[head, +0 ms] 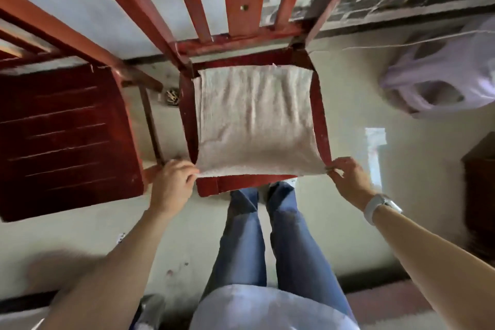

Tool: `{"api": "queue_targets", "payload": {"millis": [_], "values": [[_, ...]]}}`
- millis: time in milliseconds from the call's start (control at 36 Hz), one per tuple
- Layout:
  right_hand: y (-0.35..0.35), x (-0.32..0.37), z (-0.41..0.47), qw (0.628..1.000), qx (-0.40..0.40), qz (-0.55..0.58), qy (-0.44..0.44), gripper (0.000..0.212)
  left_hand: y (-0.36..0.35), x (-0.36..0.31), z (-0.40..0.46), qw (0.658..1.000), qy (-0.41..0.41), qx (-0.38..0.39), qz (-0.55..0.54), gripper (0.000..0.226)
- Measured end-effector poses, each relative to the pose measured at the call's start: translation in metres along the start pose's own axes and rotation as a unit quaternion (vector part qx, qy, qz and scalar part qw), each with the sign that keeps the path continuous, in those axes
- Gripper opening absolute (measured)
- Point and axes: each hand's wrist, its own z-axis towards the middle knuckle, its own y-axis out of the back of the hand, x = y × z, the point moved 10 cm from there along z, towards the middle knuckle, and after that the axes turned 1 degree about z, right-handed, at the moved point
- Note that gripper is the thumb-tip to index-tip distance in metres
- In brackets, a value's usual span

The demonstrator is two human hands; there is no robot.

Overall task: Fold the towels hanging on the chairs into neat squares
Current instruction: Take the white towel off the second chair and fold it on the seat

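A pale beige towel [254, 118] lies spread as a rough square over the seat of a red wooden chair [320, 115] straight ahead of me. My left hand [171, 182] pinches the towel's near left corner at the seat's front edge. My right hand [348, 179], with a white watch on the wrist, pinches the near right corner. The near edge of the towel is stretched between the two hands. The far edge lies against the chair's slatted back.
A second dark red chair [67, 136] stands close on the left, almost touching the first. A pale lilac plastic bag [442, 80] hangs at the right. Dark furniture [479, 177] sits at the right edge. My legs stand right before the chair's front rail.
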Motion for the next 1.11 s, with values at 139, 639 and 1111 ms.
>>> {"api": "queue_targets", "payload": {"millis": [139,639,1111], "values": [[-0.052,-0.036,-0.006,0.994,0.084,-0.052,-0.037,0.017,-0.065,0.024,-0.01,0.992,0.053,0.112,0.022,0.021],[-0.02,0.07,0.12,0.996,-0.026,-0.061,0.057,0.035,-0.022,-0.013,0.149,0.999,0.02,-0.044,0.007,0.034],[0.014,0.122,0.217,0.971,-0.087,-0.196,0.106,0.026,-0.01,-0.004,0.252,0.996,0.023,-0.05,0.071,0.032]]}}
